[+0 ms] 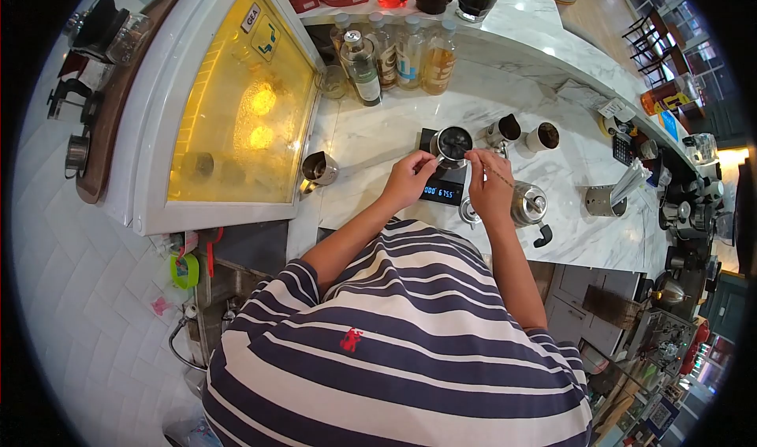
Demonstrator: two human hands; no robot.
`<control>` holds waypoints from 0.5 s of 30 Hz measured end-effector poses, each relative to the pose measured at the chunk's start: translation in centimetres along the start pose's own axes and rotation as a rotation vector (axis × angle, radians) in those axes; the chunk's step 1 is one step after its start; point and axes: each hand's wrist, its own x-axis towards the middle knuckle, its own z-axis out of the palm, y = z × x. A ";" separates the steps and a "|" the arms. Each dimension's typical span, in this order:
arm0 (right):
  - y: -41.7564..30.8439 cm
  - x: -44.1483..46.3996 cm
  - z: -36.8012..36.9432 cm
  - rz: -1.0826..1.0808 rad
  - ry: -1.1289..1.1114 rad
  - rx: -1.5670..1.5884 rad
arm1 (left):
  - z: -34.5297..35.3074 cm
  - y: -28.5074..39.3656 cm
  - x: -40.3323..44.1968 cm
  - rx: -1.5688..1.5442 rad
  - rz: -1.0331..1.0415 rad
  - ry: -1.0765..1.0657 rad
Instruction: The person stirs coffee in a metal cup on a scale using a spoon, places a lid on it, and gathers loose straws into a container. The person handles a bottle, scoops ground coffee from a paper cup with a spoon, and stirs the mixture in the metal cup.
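A round metal cup (439, 141) with dark contents stands on a black digital scale (442, 193) whose blue display is lit. My left hand (410, 180) is closed at the cup's near left side, thumb and finger pinched on its edge. At the near right rim, my right hand (490, 183) has its fingertips pinched together. A thin brownish line crosses the back of that hand; whether it is a slim handle or a bracelet is unclear. Just right of this hand sits a steel kettle (528, 203) with a black handle, and a small round metal piece (470, 212) lies below it.
Behind the scale are a metal pitcher (505, 130) and a white cup of dark grounds (544, 137). Another metal pitcher (319, 169) stands left, beside a glass-door fridge (244, 108). Several bottles (410, 53) line the back. A metal holder (604, 201) with paper sticks stands right.
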 end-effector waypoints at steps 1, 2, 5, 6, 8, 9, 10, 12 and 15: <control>-0.1 0.3 0.2 -0.011 -0.002 0.010 | 0.1 0.1 -0.1 -0.010 -0.003 0.002; -0.3 0.5 0.2 -0.007 0.003 -0.002 | 0.1 0.1 -0.2 -0.021 -0.007 0.004; 0.3 0.9 -0.2 0.018 -0.003 -0.016 | 0.2 -0.5 -0.1 -0.030 0.037 0.035; 0.6 0.7 -0.3 0.058 -0.019 -0.029 | 0.1 -0.4 -0.1 -0.022 0.036 0.034; 0.9 0.2 -0.8 0.067 -0.030 -0.018 | 0.0 -0.4 -0.1 -0.010 0.036 0.030; 0.8 0.1 -1.1 0.071 -0.034 -0.015 | 0.1 -0.5 -0.1 -0.012 0.039 0.033; 0.9 -0.1 -0.9 0.032 -0.010 -0.015 | 0.1 -0.6 -0.1 -0.015 0.044 0.035; 0.7 -0.6 -0.3 -0.045 0.040 -0.014 | 0.1 -0.5 0.0 -0.012 0.043 0.029; 0.2 -0.2 0.4 -0.038 0.007 0.005 | 0.1 -0.2 -0.2 -0.012 0.022 0.013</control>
